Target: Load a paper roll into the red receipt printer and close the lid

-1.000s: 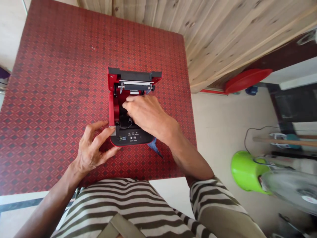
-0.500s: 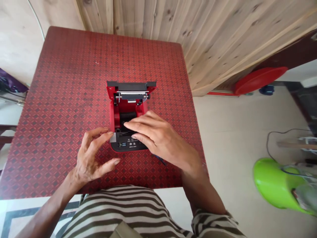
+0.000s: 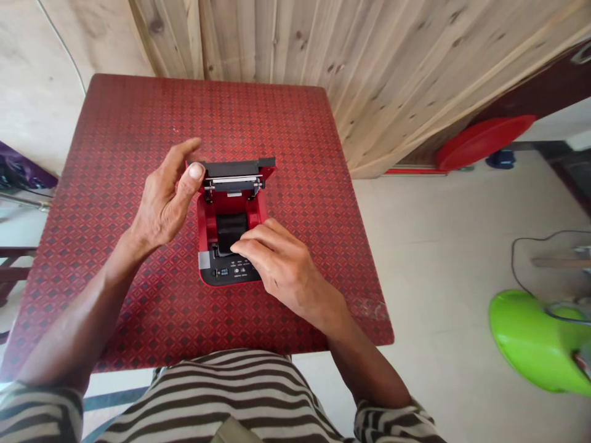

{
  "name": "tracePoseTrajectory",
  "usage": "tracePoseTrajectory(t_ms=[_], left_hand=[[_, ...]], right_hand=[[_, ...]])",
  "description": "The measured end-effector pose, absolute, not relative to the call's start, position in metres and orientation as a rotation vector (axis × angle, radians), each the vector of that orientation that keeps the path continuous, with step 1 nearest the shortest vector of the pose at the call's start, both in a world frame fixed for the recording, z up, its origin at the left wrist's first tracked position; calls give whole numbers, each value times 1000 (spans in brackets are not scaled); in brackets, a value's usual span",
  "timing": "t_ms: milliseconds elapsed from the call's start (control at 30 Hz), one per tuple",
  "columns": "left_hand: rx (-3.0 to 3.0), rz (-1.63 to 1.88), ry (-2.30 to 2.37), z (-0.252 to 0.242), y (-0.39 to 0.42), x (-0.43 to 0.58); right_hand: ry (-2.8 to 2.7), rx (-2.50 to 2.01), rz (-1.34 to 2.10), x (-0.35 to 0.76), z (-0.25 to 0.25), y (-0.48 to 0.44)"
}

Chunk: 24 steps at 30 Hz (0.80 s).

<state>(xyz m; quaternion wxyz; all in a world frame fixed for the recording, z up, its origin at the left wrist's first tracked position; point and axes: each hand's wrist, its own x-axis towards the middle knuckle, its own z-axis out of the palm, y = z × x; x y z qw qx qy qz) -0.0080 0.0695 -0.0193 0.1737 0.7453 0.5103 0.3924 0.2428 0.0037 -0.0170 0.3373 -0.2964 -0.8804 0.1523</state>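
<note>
Left hand (image 3: 161, 200): thumb at the left corner of the raised lid (image 3: 236, 167), index finger extended beyond it; whether the lid is gripped, cannot tell.

Right hand (image 3: 281, 261): fingers bunched, tips at the front of the open compartment; whether anything is pinched, cannot tell. It covers the right end of the button panel (image 3: 236, 271) and the near right corner of a black piece (image 3: 229, 229) lying in the compartment.

Printer (image 3: 202, 231): red and black, lid up, standing on the desk between the hands, toward the person's side. Grey patch (image 3: 204, 260) at its front left corner.

Desk (image 3: 295, 132): red, diamond-patterned.

Beyond the desk: plank wall (image 3: 277, 40) along the far side; purple item (image 3: 28, 172) to the left. To the right, over the pale floor (image 3: 429, 264), a round red object (image 3: 484, 143), a dark cord (image 3: 514, 252) and a green plastic object (image 3: 530, 344), partly cut off by the frame.
</note>
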Motion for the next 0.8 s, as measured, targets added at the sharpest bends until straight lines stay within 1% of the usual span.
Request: tracePoseTrajectory(t_ms=[100,167,300,500,700,800], left_hand=[[2086,1056,1424,-16,50,-8],[2140,1048,1328,-14,33,-8],[2363,974,1188,-24,9,-11],[2750,905,1115,-45,-1,-19],[2848,803,1119,-38,-6,-19],[2871,750,1128,-36,-8,-19]], right_hand=[[-2243,-787,402,244,-18,-5],[-2218,-810,392,245,-19,-11],[-2202,-844,317,245,-22,-19],[-2185,-856,271,245,-25,-21],[-2082,-865,423,249,-16,-22],[-1870,-788,667,252,2,-29]])
